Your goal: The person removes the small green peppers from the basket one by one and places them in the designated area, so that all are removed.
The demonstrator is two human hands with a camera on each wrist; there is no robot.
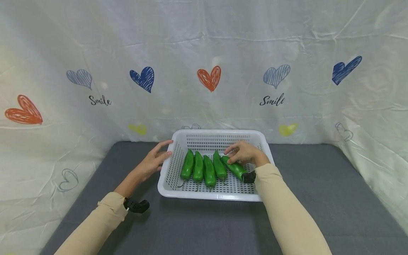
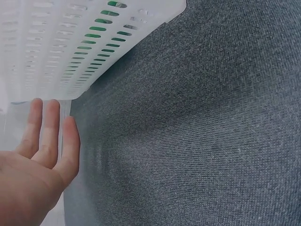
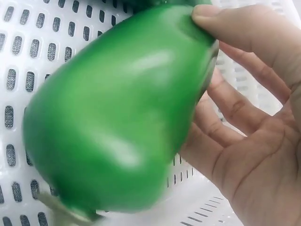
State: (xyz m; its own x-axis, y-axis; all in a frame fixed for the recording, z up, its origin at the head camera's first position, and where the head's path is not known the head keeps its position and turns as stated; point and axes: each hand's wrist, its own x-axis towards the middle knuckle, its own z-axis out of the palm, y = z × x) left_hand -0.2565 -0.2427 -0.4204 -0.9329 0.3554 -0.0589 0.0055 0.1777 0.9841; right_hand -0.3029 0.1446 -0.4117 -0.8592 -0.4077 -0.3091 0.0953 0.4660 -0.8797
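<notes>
A white perforated plastic basket holds several long green peppers, lying side by side with their stems toward me. My right hand reaches into the basket's right part and pinches the rightmost green pepper between thumb and fingers. In the right wrist view this pepper is large and glossy, its stem end pointing down; the thumb presses near its narrow end. My left hand is at the basket's left rim, fingers extended. The left wrist view shows those fingers close by the basket's slotted side wall.
A dark grey cloth covers the table under the basket. Behind it hangs a white sheet printed with hearts and the word Smile, close to the basket's far rim. A black strap device sits on my left wrist.
</notes>
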